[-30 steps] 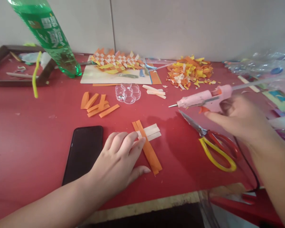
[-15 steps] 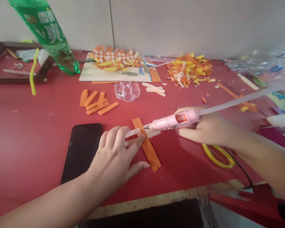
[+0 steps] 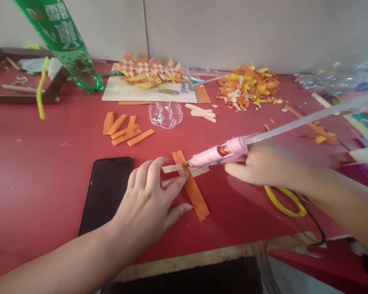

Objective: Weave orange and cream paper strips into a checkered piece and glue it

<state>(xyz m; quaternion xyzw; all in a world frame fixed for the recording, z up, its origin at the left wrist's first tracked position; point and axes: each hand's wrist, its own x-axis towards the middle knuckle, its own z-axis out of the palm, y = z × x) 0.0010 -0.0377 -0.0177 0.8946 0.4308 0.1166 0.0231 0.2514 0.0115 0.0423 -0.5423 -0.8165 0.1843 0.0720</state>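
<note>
My right hand (image 3: 257,163) is wrapped round a pink hot glue gun (image 3: 217,155) with a long clear glue stick (image 3: 300,122) out of its back. The nozzle points left, at the spot where orange paper strips (image 3: 194,196) cross white paper strips (image 3: 173,168); whether it touches them I cannot tell. My left hand (image 3: 151,196) lies palm down with fingers spread, one fingertip pressing the woven strips near the crossing and the thumb apart on the table. Yellow-handled scissors (image 3: 285,202) lie partly beneath my right forearm.
A black phone (image 3: 107,192) lies beside my left hand. Beyond are loose orange strips (image 3: 122,130), a clear bead tray (image 3: 165,114), white strips (image 3: 200,112), a woven paper piece (image 3: 150,71), paper scraps (image 3: 248,87) and a green bottle (image 3: 67,45).
The glue gun has shifted slightly left, its nozzle now closer over the strip crossing. My left fingers have drawn off the white strip's end a little. The view has shifted slightly.
</note>
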